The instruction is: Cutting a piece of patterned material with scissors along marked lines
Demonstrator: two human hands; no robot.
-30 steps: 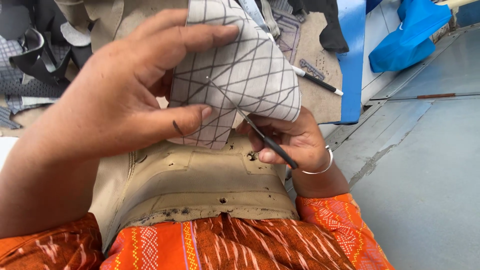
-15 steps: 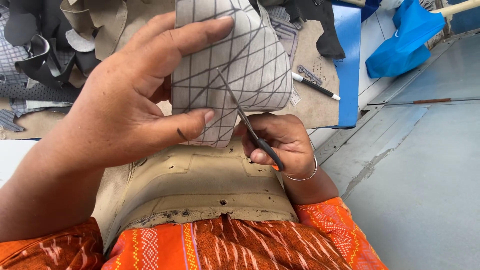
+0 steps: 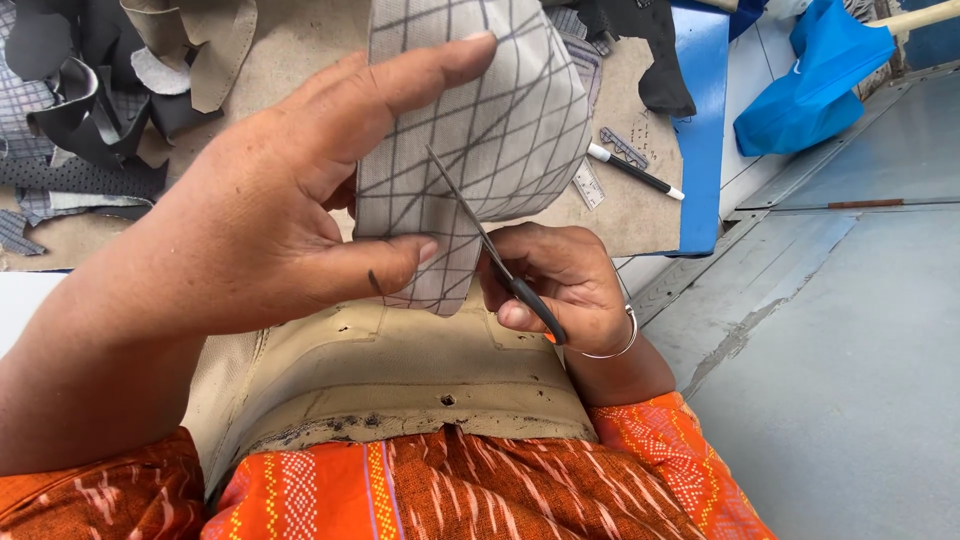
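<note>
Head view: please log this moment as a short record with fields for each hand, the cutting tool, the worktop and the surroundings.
left hand: left hand grips the grey fabric piece with a dark crossed-line grid, thumb on its lower edge
right hand: right hand holds the black-handled scissors
scissors: blades lie across the fabric's face
worktop: tan board with a black-and-white pen
left side: dark and beige scraps
right side: blue bag

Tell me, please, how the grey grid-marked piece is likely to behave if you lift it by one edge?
The grey grid-marked piece would probably sag, since it already curves where the left hand pinches it. It looks thin and likely light, held by fingertips alone. It seems easy to cut, as the scissors in the right hand lie against it.
</note>
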